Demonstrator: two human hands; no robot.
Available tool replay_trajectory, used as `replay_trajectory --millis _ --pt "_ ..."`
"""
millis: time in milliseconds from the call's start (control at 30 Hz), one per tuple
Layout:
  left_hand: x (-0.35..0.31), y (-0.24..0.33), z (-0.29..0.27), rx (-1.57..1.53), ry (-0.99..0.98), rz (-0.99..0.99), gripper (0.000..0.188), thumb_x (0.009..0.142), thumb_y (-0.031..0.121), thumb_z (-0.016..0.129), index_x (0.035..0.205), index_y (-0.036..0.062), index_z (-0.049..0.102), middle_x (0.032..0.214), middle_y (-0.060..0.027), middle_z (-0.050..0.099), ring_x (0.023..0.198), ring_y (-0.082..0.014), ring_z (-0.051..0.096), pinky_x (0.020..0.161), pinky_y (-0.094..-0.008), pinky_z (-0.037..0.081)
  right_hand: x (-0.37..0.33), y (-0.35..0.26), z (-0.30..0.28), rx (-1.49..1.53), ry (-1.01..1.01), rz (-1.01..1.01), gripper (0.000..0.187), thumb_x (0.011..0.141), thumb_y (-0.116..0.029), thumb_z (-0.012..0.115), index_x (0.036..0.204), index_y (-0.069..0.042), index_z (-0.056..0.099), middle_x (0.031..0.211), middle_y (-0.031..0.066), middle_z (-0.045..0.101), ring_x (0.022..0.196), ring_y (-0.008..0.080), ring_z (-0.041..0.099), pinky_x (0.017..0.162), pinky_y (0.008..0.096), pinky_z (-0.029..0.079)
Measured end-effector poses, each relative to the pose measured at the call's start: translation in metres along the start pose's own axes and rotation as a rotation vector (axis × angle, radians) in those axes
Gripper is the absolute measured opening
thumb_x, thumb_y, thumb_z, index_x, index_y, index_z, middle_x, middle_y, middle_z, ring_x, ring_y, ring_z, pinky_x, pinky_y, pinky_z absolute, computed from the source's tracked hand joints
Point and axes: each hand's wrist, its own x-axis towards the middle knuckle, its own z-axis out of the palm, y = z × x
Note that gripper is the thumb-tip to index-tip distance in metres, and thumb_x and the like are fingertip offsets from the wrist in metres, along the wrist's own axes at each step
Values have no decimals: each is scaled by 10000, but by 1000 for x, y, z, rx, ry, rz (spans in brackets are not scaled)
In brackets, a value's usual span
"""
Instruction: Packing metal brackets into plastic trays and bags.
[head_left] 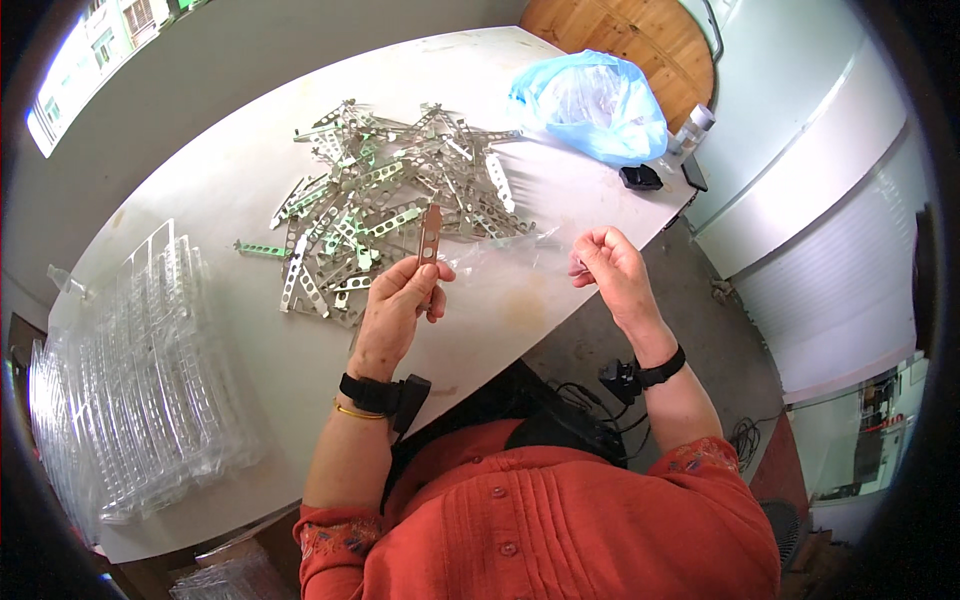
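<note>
My left hand grips a flat metal strip with a row of round holes, holding it upright between thumb and fingers. It looks reddish-brown from this side. My right hand is apart from it, off to the right, its thumb and fingers pinched together. What sits in that pinch, if anything, is too small to make out. Thin clear plastic film lies on the table between my hands. Just beyond my left hand spreads a loose pile of similar perforated metal strips, some catching a greenish shine.
Clear plastic trays are stacked at the left of the white table. A blue plastic bag stands at the far right, near a small black object, a dark phone-like slab and a clear bottle. Cables lie on the floor.
</note>
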Motion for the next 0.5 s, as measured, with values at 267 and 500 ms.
replay_trajectory --millis 267,500 --pt "2 -3 1 -33 75 18 222 1003 200 545 971 12 656 676 20 505 599 -102 506 533 -232 394 5 10 1 -6 -10 -18 123 980 -152 567 994 -31 586 845 23 637 737 91 625 641 239 532" --pt "2 0 3 -11 95 9 215 1006 200 540 966 26 659 732 1 579 616 -92 517 553 -232 406 16 5 8 189 -35 -75 116 974 -158 594 1014 -50 588 864 6 635 791 77 606 680 226 492"
